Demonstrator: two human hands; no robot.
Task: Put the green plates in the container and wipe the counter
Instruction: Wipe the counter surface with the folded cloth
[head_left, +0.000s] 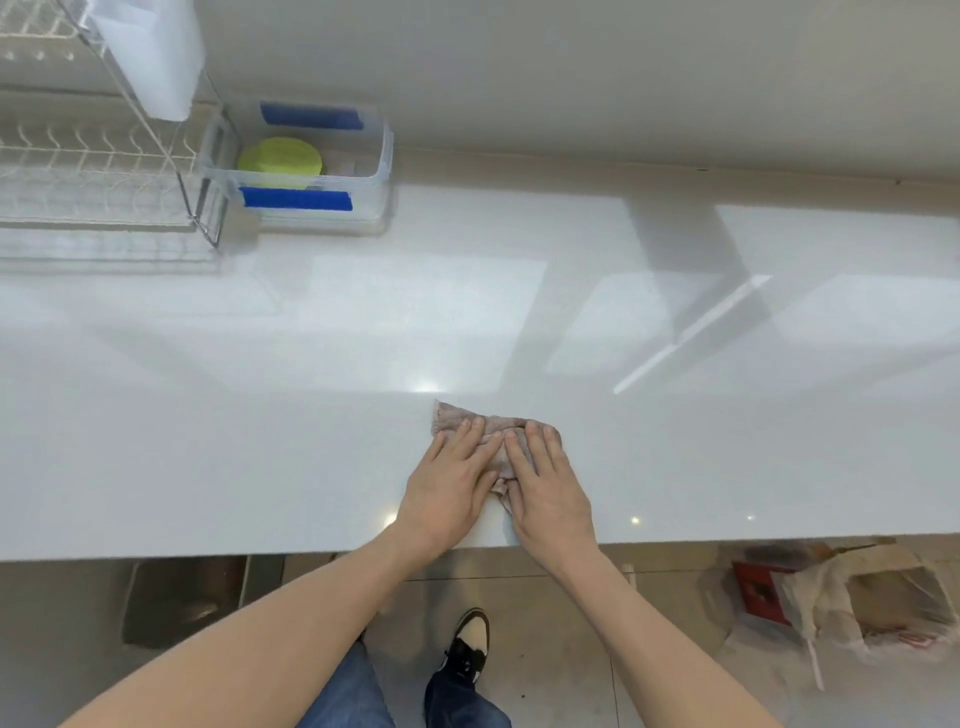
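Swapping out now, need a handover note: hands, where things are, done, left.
Left hand: flat, fingers straight, pressing on the cloth.
Right hand: the same, beside the left, on the cloth's right part.
Cloth: crumpled, on the counter near its front edge, under both hands.
Green plates: stacked in the clear container at the back left, beside the dish rack.
Done: plates appear to be in the container; no others in view.
Left: wiping. How much of the counter has been covered cannot be told from this view.
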